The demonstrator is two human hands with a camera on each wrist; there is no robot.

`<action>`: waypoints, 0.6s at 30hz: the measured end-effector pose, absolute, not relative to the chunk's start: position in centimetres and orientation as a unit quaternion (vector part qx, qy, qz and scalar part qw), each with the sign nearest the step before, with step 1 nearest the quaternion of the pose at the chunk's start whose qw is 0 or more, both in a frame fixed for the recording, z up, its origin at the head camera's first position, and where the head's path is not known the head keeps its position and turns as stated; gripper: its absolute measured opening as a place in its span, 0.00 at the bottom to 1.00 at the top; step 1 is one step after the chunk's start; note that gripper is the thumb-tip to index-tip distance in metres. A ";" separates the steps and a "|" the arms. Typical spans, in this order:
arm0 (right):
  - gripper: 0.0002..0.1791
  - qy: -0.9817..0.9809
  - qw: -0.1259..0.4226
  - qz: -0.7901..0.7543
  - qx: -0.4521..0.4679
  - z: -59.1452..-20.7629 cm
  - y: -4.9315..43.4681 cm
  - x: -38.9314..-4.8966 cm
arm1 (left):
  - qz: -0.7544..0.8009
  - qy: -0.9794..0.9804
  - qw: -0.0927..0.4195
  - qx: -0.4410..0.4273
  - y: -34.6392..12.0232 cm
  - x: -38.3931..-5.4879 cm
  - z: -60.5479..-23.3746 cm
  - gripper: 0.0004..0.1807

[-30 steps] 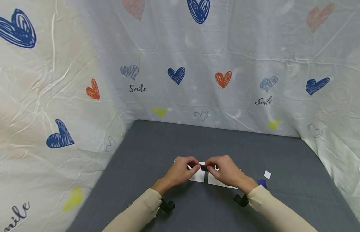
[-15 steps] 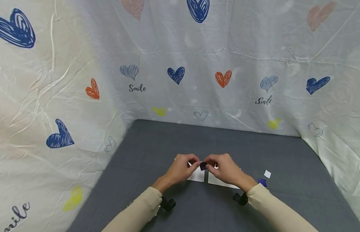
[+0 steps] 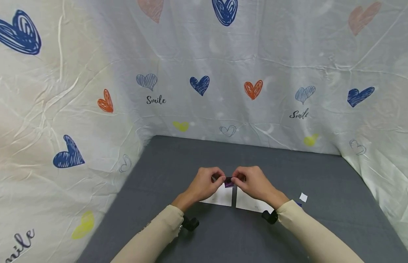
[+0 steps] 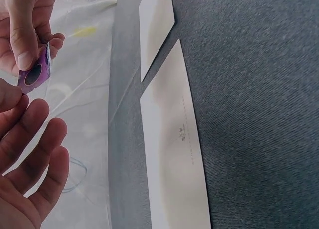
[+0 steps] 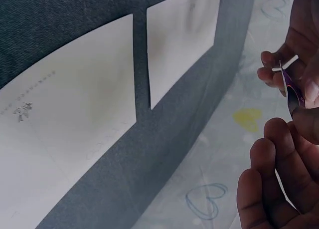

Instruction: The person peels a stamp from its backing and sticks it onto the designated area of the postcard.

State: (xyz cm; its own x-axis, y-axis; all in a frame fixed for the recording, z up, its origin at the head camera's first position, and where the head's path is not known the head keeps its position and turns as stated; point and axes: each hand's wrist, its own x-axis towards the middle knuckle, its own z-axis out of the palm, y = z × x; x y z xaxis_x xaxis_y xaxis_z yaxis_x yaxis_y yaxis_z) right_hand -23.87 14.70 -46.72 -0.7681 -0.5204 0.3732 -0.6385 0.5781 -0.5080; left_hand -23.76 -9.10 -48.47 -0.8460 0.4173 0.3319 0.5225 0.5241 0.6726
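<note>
Thumb and fingers of my left hand (image 3: 205, 184) pinch one side of a small, thin purple piece (image 3: 229, 182). My right hand (image 3: 256, 183) pinches its other side, so it hangs between both hands above the table. In the left wrist view the purple piece (image 4: 35, 75) shows a dark oval with a pale orange outline, and it looks slightly bent. The right wrist view catches the piece (image 5: 290, 89) nearly edge-on. Below the hands lie two white cards, the left card (image 3: 218, 197) and the right card (image 3: 251, 204), with a narrow gap between them.
A small white square (image 3: 303, 197) lies on the grey table (image 3: 191, 157) to the right. Beside it a blue piece (image 3: 299, 204) is mostly hidden by the right forearm. A curtain (image 3: 223, 109) printed with hearts hangs behind the table and along its left and right sides.
Both hands have moved up and away from the body, holding the purple piece, which tilts to show more of its face. More of the white cards shows now; the right forearm covers more of the blue piece.
</note>
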 end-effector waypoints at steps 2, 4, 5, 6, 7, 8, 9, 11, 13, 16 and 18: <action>0.02 -0.884 0.089 0.322 0.326 -46.7 14.6 -24.1 | -0.408 -0.871 0.065 -0.266 -9.1 -23.9 -48.4 0.05; 0.03 -0.886 0.084 0.324 0.322 -46.7 14.4 -24.2 | -0.410 -0.871 0.064 -0.263 -9.1 -24.1 -48.5 0.05; 0.03 -0.887 0.080 0.324 0.320 -46.8 14.4 -24.3 | -0.409 -0.872 0.062 -0.261 -9.0 -24.2 -48.5 0.05; 0.03 -0.888 0.076 0.325 0.317 -46.8 14.4 -24.4 | -0.409 -0.873 0.061 -0.259 -9.0 -24.2 -48.6 0.05; 0.03 -0.889 0.072 0.326 0.314 -46.9 14.4 -24.5 | -0.410 -0.873 0.058 -0.258 -9.0 -24.3 -48.7 0.05; 0.03 -0.890 0.067 0.326 0.311 -46.9 14.4 -24.5 | -0.410 -0.874 0.055 -0.255 -9.0 -24.4 -48.8 0.04; 0.03 -0.891 0.062 0.328 0.309 -47.0 14.4 -24.6 | -0.410 -0.874 0.052 -0.254 -8.9 -24.4 -48.8 0.04; 0.04 -0.892 0.052 0.329 0.305 -47.2 14.4 -24.8 | -0.409 -0.876 0.047 -0.251 -8.9 -24.6 -49.0 0.03; 0.04 -0.894 0.041 0.329 0.301 -47.4 14.4 -25.0 | -0.407 -0.878 0.041 -0.249 -8.9 -24.7 -49.2 0.04; 0.04 -0.899 0.025 0.326 0.291 -47.7 14.4 -25.3 | -0.401 -0.882 0.036 -0.245 -8.7 -24.8 -49.5 0.05; 0.05 -0.903 0.013 0.324 0.282 -47.8 14.4 -25.4 | -0.396 -0.885 0.033 -0.242 -8.6 -24.9 -49.6 0.05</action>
